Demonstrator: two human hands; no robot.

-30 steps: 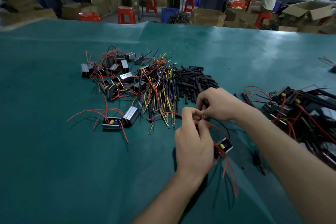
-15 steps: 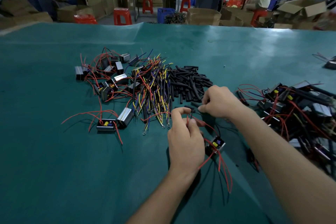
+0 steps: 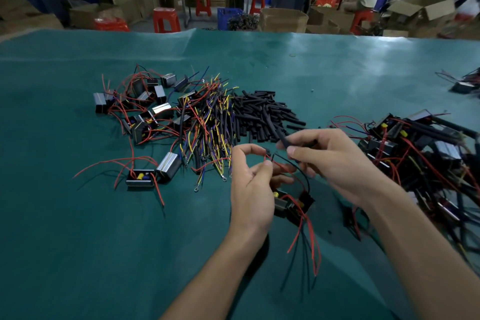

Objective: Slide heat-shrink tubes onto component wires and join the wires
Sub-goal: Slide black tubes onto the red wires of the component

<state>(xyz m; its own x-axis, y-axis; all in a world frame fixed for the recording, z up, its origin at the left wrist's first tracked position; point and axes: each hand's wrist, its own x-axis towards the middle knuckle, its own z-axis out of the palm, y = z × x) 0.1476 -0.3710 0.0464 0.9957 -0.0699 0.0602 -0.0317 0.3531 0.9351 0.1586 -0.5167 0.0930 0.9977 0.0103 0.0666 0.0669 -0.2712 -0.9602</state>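
left hand [image 3: 250,184] pinches thin red wire [image 3: 279,165] of small black box component [image 3: 291,205], mid-mat toward the near edge | right hand [image 3: 330,163] pinches short black heat-shrink tube [image 3: 281,138] just beside wire tip | no readable writing | bare green table mat [image 3: 78,254] open at near-left corner; black tube pile [image 3: 262,117] behind hands

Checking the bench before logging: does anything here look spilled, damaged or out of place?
Nothing stands out. The heat-shrink tubes, loose wires and components lie in rough heaps on the green mat, none visibly damaged. A tiny black scrap lies alone near the right forearm.
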